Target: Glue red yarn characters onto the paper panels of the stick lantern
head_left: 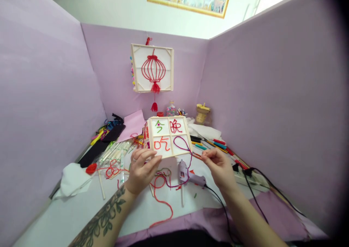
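Note:
A box-shaped paper lantern with a wooden frame (pixel 170 135) is in the middle, its front split into panes with yarn characters in green, red and orange. At its lower left edge my left hand (pixel 143 169) grips it, fingers bent over the frame. Purple yarn (pixel 181 142) forms a loop over the lower right pane and trails down to the table. My right hand (pixel 218 167) pinches a thin reddish stick (pixel 196 155), whose tip reaches the yarn at the lantern's right edge. Below the lantern lies a purple glue gun (pixel 191 174) with a black cable.
A finished lantern (pixel 154 69) hangs at the back wall. Red yarn (pixel 163 203) curls across the table. Wrapped sticks (pixel 116 154) and white cloth (pixel 72 179) lie left. Pens (pixel 219 144) and a power strip (pixel 251 179) lie right. Lilac panels enclose three sides.

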`<state>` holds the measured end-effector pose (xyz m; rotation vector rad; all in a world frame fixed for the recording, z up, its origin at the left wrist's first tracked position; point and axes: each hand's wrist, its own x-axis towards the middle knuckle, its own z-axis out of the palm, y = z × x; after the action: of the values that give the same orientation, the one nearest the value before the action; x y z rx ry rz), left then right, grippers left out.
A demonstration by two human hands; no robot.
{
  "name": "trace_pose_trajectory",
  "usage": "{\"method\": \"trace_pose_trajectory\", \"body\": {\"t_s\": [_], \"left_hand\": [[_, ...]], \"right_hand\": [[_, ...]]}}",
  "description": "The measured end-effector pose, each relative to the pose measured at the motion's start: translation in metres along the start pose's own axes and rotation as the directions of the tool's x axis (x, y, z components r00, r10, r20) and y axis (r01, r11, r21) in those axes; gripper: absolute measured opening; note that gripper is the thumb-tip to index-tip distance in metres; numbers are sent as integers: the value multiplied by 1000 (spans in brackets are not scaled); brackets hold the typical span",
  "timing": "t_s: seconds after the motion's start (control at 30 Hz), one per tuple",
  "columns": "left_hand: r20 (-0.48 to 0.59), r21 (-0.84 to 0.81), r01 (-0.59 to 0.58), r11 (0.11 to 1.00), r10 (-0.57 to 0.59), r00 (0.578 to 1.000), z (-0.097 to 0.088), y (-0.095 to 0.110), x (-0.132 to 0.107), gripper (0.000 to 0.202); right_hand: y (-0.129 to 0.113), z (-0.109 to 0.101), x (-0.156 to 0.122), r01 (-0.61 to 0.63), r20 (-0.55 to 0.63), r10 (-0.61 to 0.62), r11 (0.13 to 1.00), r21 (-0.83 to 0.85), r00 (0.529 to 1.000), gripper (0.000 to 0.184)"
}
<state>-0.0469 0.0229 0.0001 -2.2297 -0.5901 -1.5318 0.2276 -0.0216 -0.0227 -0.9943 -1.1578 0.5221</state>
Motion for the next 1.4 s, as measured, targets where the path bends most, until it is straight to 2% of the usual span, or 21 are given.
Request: {"method": "trace_pose_trajectory", "body": {"t_s": [0.1,0.17,0.23,0.33,0.4,0.47,0.67,0.93,1.1,1.27,1.4], "left_hand": [[8,4,0,1000,0,1000,0,0,0,34],[17,1,2,1000,-2,1000,0,0,-1,35],[18,0,7,1000,-7,1000,1,-1,-3,34],[18,5,15,1000,-15,1000,0,-1,-4,34],[22,7,11,1000,-11,1000,-1,-1,-4,34],[24,11,-1,1000,1,1000,-1,0,-3,33],[27,26,-13,1000,12,1000,-2,1,-1,32],[14,36,-7,999,6,1000,-3,3,1,29],[6,29,-5,1000,5,1000,-3,3,1,30],[8,23,-8,1000,8,1000,-3,3,1,30],[8,12,-2,1000,2,1000,-3,2,1,30]], "right_hand": [[-7,2,1,61,28,-58,988,-140,998,15],[-16,10,1,173,102,-150,947,-269,983,7],[-26,21,3,356,214,-292,844,-401,932,15],[-33,37,6,579,384,-433,605,-547,815,28],[-29,44,8,628,447,-442,514,-585,778,37],[-23,48,9,641,478,-428,483,-597,767,43],[-13,51,11,639,508,-389,455,-620,769,51],[-10,48,12,639,462,-442,495,-589,769,46],[-10,50,9,645,497,-411,489,-587,764,46],[-10,49,8,631,451,-442,526,-570,775,45],[-13,47,6,641,418,-486,559,-526,767,46]]}}
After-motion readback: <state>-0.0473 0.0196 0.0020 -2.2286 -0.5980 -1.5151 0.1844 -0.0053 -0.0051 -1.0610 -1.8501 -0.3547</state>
